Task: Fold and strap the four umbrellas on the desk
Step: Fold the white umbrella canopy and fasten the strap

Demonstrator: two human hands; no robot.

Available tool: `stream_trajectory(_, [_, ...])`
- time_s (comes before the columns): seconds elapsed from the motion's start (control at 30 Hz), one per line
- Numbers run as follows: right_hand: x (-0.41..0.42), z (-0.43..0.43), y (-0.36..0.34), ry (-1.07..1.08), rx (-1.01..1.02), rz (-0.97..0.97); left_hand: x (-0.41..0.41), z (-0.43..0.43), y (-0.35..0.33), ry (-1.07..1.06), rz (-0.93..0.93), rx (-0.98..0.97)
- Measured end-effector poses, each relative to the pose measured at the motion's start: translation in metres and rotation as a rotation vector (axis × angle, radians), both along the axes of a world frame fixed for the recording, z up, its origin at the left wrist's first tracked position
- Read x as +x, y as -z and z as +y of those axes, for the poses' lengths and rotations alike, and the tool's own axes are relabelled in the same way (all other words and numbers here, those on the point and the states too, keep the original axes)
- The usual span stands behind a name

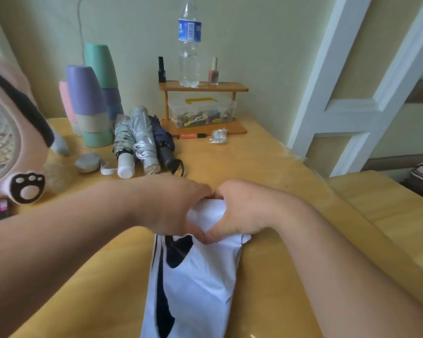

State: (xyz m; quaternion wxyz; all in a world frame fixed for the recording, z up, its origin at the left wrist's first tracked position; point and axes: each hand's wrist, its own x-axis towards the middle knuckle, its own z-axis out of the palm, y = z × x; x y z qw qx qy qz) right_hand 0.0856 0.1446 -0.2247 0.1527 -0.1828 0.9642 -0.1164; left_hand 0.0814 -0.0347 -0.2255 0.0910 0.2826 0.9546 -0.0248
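Four umbrellas are on the desk (266, 162). Three lie folded side by side at the back left, handles toward us and touching one another: a patterned umbrella (122, 140) with a white handle, a silver umbrella (143, 137) and a navy umbrella (162, 137). The fourth, the white umbrella (195, 284) with black markings, lies lengthwise right in front of us. We grip its far end with both hands: our left hand (174, 206) and right hand (239, 211) curl round the bunched white cloth, knuckles nearly meeting above it and thumbs meeting below.

Of containers we count one clear plastic box (202, 112) with a yellow handle, on the lower board of a wooden rack (230, 87). It holds a jumble of small pieces we cannot make out. On the top board stand one water bottle (189, 45) and two smaller ones, a dark polish bottle (161, 70) and a pink polish bottle (214, 73). Stacks of upturned pastel cups (93, 93) stand left of the umbrellas; we cannot count them surely.

One pink fan (7, 142) crowds the left edge. The desk's right edge runs diagonally past our right forearm, and a broad strip of desk top shows between it and our hands. One marker (191, 136) and one clear packet (219, 136) lie by the rack's foot.
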Motion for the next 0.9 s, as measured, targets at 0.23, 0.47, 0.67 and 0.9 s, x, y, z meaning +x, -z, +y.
stream_trajectory(0.23, [0.003,0.017,-0.005,0.063,-0.381,-0.021,0.006,0.017,-0.005,-0.142,-0.186,0.141])
stream_trajectory(0.47, [0.011,0.013,-0.019,0.146,-1.169,-0.086,0.020,-0.016,-0.042,-0.245,-0.246,0.702])
stream_trajectory(0.67, [0.014,0.015,-0.030,0.048,-0.890,-0.225,0.043,-0.030,-0.023,-0.312,-0.437,1.118])
stream_trajectory(0.9, [0.002,0.006,-0.081,-0.223,-0.334,-0.112,0.056,-0.031,-0.025,-0.358,-0.397,1.383])
